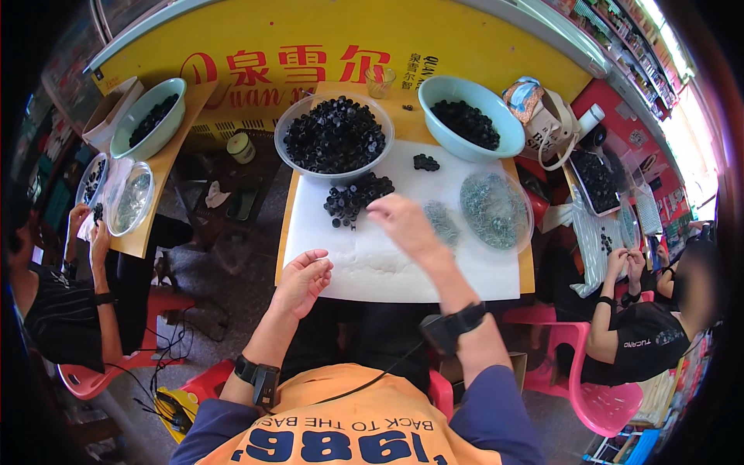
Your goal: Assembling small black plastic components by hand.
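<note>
Head-worn fisheye view, upright, looking down from close above white-topped worktable (372, 271), facing yellow panel (480, 39) at 12 o'clock; wearer's orange shirt (349, 391) at 6 o'clock, straight edges bending toward rim.

Left fingers (314, 268): hold too small to tell; orange shirt (341, 399) cut off.

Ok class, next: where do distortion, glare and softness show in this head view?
In the head view, the fisheye lens bows the long yellow panel with red lettering and leaves black corners; in the same view, glare washes out the bright white strip at upper right; also in the head view, the bare right hand looks slightly soft, perhaps from motion.
</note>
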A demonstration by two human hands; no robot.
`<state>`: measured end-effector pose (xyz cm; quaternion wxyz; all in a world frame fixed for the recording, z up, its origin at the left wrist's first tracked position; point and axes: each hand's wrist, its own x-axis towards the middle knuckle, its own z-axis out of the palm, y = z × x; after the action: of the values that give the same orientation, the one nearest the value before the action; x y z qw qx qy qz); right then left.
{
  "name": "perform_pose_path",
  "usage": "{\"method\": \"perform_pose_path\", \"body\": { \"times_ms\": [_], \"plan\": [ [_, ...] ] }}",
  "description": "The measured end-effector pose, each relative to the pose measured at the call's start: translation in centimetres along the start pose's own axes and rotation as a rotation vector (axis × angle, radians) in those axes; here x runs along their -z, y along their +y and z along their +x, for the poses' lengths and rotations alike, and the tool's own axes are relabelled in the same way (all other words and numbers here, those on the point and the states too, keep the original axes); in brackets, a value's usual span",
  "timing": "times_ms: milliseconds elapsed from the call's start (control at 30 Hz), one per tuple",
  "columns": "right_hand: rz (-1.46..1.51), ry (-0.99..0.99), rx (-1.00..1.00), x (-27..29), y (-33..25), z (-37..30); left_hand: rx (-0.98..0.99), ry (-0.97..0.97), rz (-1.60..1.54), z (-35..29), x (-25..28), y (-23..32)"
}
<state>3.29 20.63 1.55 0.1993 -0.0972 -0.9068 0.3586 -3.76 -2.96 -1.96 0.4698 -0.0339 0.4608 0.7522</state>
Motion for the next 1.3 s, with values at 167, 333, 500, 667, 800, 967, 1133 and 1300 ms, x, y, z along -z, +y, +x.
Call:
{"method": "perform_pose_path", "body": {
  "times_ms": [167,333,500,667,800,967,1133,1300],
  "plan": [
    [-0.176,0.043,0.036,-7.0,-0.7,-1.3,-0.026,0.018,0.005,0.5,-0.6,0.5],
    [-0.114,0.194,0.015,-5.8,-1.6,-4.2,-0.135,0.002,0.202,1.5,-2.9,0.2],
    [0.346,0.39,-0.318,0.5,-2.0,-10.2,-0.291,-0.087,0.538,3.5,-6.4,-0.6],
    [0.793,0.643,-0.518,4.8,-1.3,-15.7,-0.667,-0.259,1.205,6.3,-10.5,-2.4],
    [0.95,0.704,-0.577,5.2,-1.3,-17.2,-0.725,-0.302,1.361,8.3,-11.2,-4.3],
    [1.036,0.639,-0.546,4.6,-1.8,-16.7,-0.783,-0.268,1.461,8.7,-11.7,-5.0],
    [1.17,0.607,-0.6,3.9,-2.5,-15.9,-0.813,-0.157,1.425,9.2,-11.5,-4.5],
    [1.622,0.485,-0.466,2.8,-1.4,-15.9,-0.175,-0.189,0.692,8.0,-10.0,-1.3]
  ]
}}
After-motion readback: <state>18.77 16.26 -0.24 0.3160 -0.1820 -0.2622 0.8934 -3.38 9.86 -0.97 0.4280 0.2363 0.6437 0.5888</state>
